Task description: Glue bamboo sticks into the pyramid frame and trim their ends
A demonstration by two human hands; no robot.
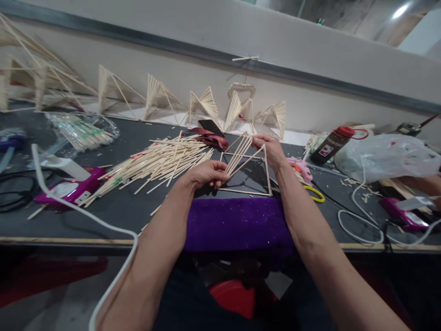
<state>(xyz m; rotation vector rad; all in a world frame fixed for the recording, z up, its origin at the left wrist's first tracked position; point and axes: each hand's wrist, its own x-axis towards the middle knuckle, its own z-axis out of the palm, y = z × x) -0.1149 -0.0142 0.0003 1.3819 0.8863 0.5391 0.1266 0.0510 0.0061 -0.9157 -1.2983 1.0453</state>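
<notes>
1. Pale wooden sticks are making up the stick frame [237, 155], which is sitting between the person's two hands, just above the near part of the dark table [120, 209]. One side of it is fanning into a slanted row of sticks.

2. At the lower end of that row, the left hand [208, 175] is closing narrowly, thumb against fingertips, pinching the stick ends. I'm guessing it is keeping the loose-looking side from slipping.

3. Up at the far end, the right hand [270, 148] is also holding narrowly, its fingertips gathering at the top of the row. Together the two grips are probably steadying the slant from both ends.

4. Nearest the person, a purple cloth [237, 225] is lying along the table edge, perhaps padding the wrists or catching scraps.

5. Off to the left, a pile of sticks [168, 158] is spreading close to the left hand, seemingly for easy picking. Beyond its near end, a magenta device [70, 188] is standing.

6. Just right of the right forearm, a yellow loop handle [315, 194] is showing; farther out, a dark bottle [332, 145] is leaning near a plastic bag [389, 156].

7. Along the wall, finished-looking models [205, 105] are standing in a row, likely out of the way.
</notes>
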